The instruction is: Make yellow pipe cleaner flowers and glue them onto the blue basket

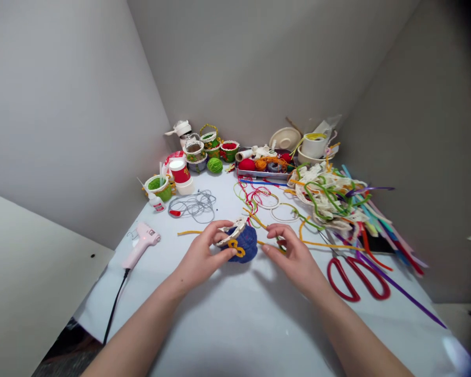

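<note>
My left hand (209,252) grips a small blue basket (249,245), with the thumb on its front and the fingers over its rim. White lace (235,230) edges the tilted opening. A yellow looped bow (236,248) sits on the front, next to my left thumb. Just right of the basket, my right hand (288,254) is half curled, with a gap between thumb and index fingertips. A yellow pipe cleaner (255,218) runs up to its fingertips, and another yellow strand passes behind its thumb. Nothing plainly held shows in that hand.
Red-handled scissors (359,277) lie at right, below a heap of lace and pipe cleaners (329,196). A pink glue gun (142,245) with a black cord is at left, near grey cord (198,207) and a glue bottle (156,202). A yarn tray (265,173) and decorated baskets (230,152) stand behind.
</note>
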`<state>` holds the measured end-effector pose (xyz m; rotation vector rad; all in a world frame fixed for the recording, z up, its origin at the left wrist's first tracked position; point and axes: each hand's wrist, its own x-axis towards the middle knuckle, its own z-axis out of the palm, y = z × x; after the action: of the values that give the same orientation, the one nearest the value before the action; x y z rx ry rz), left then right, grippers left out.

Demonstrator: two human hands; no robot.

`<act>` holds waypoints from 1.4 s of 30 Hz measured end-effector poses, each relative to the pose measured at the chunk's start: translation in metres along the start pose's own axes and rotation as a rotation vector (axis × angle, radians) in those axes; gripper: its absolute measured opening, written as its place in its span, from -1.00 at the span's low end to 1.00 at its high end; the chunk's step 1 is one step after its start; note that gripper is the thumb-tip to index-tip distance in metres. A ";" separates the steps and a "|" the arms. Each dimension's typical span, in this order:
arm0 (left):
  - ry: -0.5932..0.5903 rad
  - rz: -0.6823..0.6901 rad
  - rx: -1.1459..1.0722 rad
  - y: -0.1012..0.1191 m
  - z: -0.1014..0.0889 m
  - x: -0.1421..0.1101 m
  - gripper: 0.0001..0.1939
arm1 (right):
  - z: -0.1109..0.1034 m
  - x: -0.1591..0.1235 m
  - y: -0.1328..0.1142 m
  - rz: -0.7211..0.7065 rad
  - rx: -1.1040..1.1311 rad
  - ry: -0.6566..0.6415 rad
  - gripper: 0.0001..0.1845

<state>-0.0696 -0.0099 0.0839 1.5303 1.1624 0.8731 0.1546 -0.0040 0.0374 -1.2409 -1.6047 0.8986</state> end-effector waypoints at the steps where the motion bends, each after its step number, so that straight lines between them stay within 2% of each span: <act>1: -0.039 -0.006 -0.016 0.001 -0.002 0.001 -0.51 | 0.000 0.000 -0.001 -0.017 -0.001 0.009 -0.83; 3: -0.077 -0.026 -0.054 0.003 -0.003 0.002 -0.50 | -0.001 0.000 -0.007 -0.088 -0.017 0.013 -0.85; 7: -0.041 -0.040 -0.060 0.002 0.004 0.001 -0.50 | 0.005 -0.004 -0.023 -0.262 -0.111 -0.058 -0.83; 12: -0.031 -0.047 -0.001 0.002 0.017 -0.003 -0.49 | 0.018 -0.008 -0.035 -0.363 -0.300 -0.030 -0.83; 17: -0.050 -0.095 0.056 0.006 0.022 -0.003 -0.47 | 0.020 -0.011 -0.039 -0.400 -0.361 -0.044 -0.90; 23: -0.058 -0.174 0.026 0.008 0.024 0.000 -0.47 | 0.014 -0.012 -0.039 -0.445 -0.391 -0.088 -0.89; 29: -0.084 -0.203 -0.010 0.005 0.022 0.003 -0.47 | 0.013 -0.014 -0.037 -0.476 -0.382 -0.049 -0.89; 36: -0.106 -0.232 -0.041 0.008 0.023 0.006 -0.49 | 0.013 -0.014 -0.039 -0.490 -0.403 -0.074 -0.85; 42: -0.084 -0.232 -0.094 0.011 0.026 0.007 -0.50 | 0.015 -0.015 -0.039 -0.532 -0.441 -0.030 -0.82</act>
<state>-0.0411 -0.0108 0.0883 1.3138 1.1932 0.6920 0.1296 -0.0276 0.0648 -0.9965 -2.0908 0.2338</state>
